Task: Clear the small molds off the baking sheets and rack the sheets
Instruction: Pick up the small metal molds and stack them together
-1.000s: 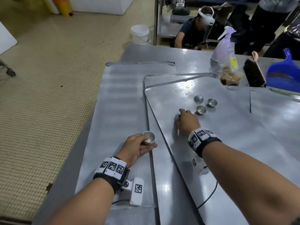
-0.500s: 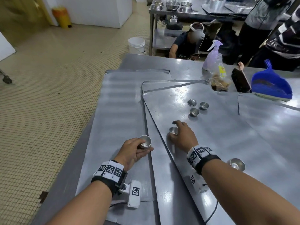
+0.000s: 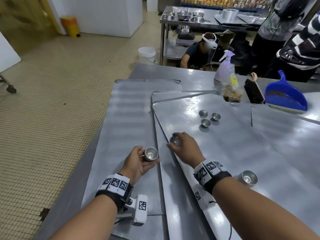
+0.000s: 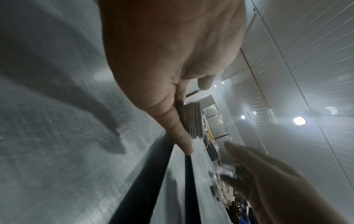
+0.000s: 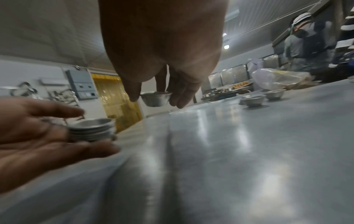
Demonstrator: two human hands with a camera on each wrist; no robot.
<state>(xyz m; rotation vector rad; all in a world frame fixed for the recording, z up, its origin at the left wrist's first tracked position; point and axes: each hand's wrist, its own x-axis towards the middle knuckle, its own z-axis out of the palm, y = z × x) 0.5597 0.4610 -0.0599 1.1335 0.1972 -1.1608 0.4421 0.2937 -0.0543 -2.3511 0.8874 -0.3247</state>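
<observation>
Four loose molds sit on the top baking sheet point(image 3: 225, 144) — a cluster of three point(image 3: 206, 122) at its far end, mouths up, and one point(image 3: 249, 177) near the right forearm. The right hand point(image 3: 185, 147) pinches a fifth mold point(image 5: 156, 99), mouth up, lifted just clear of the sheet. The left hand point(image 3: 138, 163) holds a nested stack of molds point(image 3: 151, 154) between thumb and fingers — mouth up, tilted toward the right hand, over the left sheet point(image 3: 128, 135).

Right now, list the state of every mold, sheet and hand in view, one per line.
Left hand: holds a stack of nested molds.
Right hand: pinches a single mold, lifted off the top baking sheet.
Three molds: loose on that sheet, upright.
Lone mold: upright, near the right wrist.
</observation>
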